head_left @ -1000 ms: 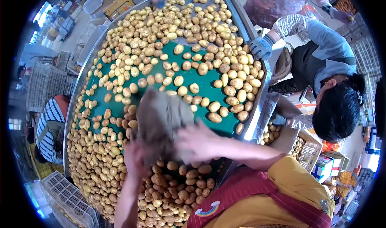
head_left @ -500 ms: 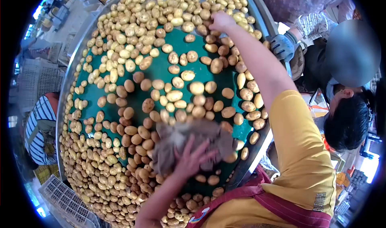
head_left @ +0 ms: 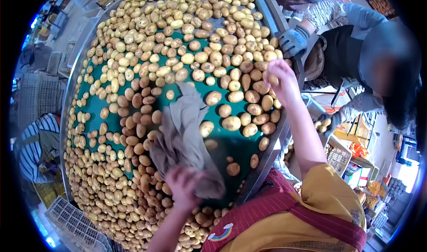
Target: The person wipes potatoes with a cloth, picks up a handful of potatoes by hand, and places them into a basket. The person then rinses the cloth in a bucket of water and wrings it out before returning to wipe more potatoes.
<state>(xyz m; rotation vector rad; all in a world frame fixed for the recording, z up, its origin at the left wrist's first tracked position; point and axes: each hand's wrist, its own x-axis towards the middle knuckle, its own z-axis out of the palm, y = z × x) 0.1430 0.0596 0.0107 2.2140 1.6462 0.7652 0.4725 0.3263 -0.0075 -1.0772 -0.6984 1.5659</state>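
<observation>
My left hand (head_left: pixel 184 187), blurred by motion, grips the near end of a crumpled grey-brown cloth (head_left: pixel 184 132). The cloth stretches away from it over potatoes and the green surface (head_left: pixel 231 152). Close to the right edge of the sorting table, my right hand (head_left: pixel 282 83) is raised with its fingers curled round a potato (head_left: pixel 273 80). Brown potatoes (head_left: pixel 253 96) lie just below and left of that hand. A dense heap of small potatoes (head_left: pixel 98 194) fills the table's near left part.
A metal rim (head_left: pixel 271 154) borders the table on the right. Beyond it a co-worker's gloved hand (head_left: pixel 293 42) rests by the edge, and the other gloved hand holds potatoes (head_left: pixel 322 125). Plastic crates (head_left: pixel 73 223) stand at the lower left. Another person in stripes (head_left: pixel 38 136) is at the left.
My right hand has drawn back from the far potatoes towards the right edge, now with a potato. My left hand has shifted left, and the cloth has gone from spread to long and bunched.
</observation>
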